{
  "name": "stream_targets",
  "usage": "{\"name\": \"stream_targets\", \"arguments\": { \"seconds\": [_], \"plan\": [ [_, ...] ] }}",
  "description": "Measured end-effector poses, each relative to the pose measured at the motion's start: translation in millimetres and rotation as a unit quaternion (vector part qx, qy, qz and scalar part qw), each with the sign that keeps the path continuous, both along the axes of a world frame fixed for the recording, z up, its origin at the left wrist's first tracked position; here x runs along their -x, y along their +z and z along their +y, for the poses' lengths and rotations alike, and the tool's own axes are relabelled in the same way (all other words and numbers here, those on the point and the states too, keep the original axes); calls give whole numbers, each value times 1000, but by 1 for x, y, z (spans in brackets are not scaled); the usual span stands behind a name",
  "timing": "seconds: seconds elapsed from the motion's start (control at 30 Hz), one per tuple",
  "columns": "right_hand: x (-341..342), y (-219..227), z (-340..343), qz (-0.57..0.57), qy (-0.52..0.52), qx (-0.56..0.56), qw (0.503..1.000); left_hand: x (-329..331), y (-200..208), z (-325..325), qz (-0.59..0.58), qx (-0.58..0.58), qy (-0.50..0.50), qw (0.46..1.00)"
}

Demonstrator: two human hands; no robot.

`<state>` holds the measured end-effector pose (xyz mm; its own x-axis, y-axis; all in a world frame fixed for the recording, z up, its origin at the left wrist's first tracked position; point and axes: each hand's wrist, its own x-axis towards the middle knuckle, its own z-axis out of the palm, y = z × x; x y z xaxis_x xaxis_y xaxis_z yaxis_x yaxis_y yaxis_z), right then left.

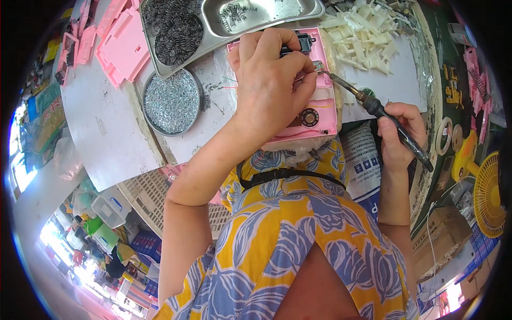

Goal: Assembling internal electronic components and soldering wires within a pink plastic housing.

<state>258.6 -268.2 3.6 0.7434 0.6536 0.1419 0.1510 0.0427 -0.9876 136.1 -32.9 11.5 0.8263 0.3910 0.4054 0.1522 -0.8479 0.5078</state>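
Note:
A pink plastic housing point(325, 112) lies at the table's near edge, with a round speaker point(309, 117) and a black component point(305, 42) inside. Over it my left hand point(269, 80) is bent, thumb and forefinger pinched together; what they pinch is too small to make out. In my right hand point(404, 133) is a soldering iron point(376, 106), gripped by its black handle. Its tip points left, at a small metal part point(318, 65) in the housing, close to my left fingertips. A thin red wire point(229, 87) shows left of my left hand.
Behind stands a metal tray point(216, 45) of black springs point(178, 40). A round tin point(198, 114) of small silvery pins sits to its front left. Cream plastic parts point(368, 34) are heaped far right, pink panels point(125, 48) far left. A yellow fan point(486, 194) stands at right.

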Motion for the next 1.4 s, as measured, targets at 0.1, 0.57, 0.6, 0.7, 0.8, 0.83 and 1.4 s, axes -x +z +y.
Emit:
{"name": "stream_targets", "arguments": {
  "seconds": [0.1, 0.57, 0.6, 0.7, 0.8, 0.83, 1.4],
  "plan": [
    [0, -1, 1, -33, 8, 2, 999, 0, -1, 0, -8, -4, 1, 1000],
    [-13, 3, -3, -184, 52, -79, 978, -1, 0, 0, -11, -31, 0, 999],
    [-15, 3, -7, -158, 40, -82, 983, -1, 1, -1, -9, -33, 0, 999],
    [-18, 6, -11, -143, 31, -70, 987, -1, 1, -1, -4, -35, 2, 999],
    [-20, 9, -9, -149, 23, -64, 987, -1, 2, -1, 4, -36, 3, 999],
    [-21, 11, -8, -153, 20, -62, 986, -1, 2, -1, 7, -37, 4, 999],
    [-28, 17, 1, -185, 68, -59, 979, 2, 9, -4, 18, -32, 4, 999]
  ]
}}
